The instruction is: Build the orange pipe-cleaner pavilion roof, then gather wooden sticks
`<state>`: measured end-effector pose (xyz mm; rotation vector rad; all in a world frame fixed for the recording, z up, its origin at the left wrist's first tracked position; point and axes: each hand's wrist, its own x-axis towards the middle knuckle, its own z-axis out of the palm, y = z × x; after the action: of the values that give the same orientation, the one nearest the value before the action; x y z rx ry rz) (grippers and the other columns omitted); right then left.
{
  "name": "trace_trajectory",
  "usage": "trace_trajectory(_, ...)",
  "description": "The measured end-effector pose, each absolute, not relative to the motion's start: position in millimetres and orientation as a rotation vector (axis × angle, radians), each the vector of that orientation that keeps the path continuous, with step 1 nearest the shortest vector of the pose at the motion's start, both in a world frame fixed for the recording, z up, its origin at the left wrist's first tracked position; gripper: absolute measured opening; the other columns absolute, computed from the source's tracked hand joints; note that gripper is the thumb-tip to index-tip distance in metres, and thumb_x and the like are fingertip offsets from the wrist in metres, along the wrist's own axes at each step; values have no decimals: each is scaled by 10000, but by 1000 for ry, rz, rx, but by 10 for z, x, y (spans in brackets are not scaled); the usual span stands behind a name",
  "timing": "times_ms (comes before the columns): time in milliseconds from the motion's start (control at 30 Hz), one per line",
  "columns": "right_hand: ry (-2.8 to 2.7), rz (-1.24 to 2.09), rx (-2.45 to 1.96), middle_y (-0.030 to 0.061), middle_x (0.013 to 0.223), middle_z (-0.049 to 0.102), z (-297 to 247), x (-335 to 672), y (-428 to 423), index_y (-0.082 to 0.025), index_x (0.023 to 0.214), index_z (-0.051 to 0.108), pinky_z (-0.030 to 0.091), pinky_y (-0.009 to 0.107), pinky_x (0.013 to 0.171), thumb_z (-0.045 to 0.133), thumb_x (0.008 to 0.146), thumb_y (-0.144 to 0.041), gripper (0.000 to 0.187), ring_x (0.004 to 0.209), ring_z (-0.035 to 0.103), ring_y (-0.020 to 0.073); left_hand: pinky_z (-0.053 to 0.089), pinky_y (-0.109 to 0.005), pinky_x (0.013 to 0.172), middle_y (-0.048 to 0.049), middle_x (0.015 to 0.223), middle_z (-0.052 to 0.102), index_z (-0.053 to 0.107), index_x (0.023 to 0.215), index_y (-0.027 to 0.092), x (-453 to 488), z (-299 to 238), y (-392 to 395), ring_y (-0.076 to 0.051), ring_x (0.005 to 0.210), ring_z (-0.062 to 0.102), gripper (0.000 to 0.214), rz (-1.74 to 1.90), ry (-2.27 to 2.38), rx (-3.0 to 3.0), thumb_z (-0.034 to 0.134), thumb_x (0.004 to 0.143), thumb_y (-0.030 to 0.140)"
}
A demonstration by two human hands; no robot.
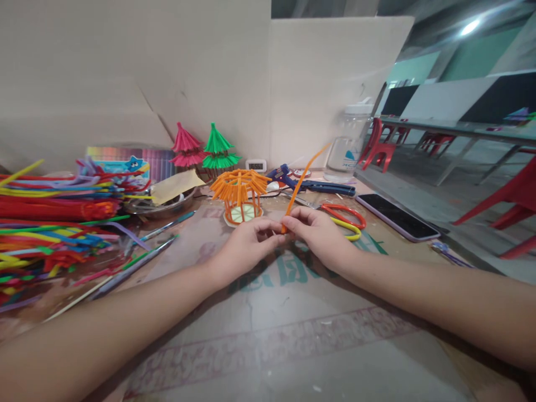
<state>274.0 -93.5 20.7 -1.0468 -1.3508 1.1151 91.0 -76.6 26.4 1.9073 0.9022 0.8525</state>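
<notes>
An orange pipe cleaner [300, 181] rises from between my fingertips, its long free end curving up and to the right. My left hand [250, 245] pinches its lower end. From the other side my right hand [319, 231] grips the same end with thumb and forefinger, so the two hands almost touch. Just behind my left hand stands a small pavilion model [239, 195] with an orange pipe-cleaner roof, thin posts and a pale round base. Scissors [344, 218] with red and yellow handles lie beyond my right hand.
Bundles of coloured pipe cleaners [54, 223] fill the left side. Pink [187, 146] and green [218, 148] roof pieces stand at the back. A blue glue gun [282, 174], a water bottle [347, 142] and a phone [396, 216] sit behind and right. Brushes [138, 262] lie left.
</notes>
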Motion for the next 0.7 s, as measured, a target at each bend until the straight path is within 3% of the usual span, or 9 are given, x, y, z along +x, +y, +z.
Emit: trace_trajectory(700,-1389,1112,-1033,-8,743,632,213,2738,-960,-217,752,632,441,272,623,830,775,-556,393,688,550,141,513,-298,747,-34,849,727,783,839,189,893,276,-769,-180,807,651,180,886,905,1881,750,823,366)
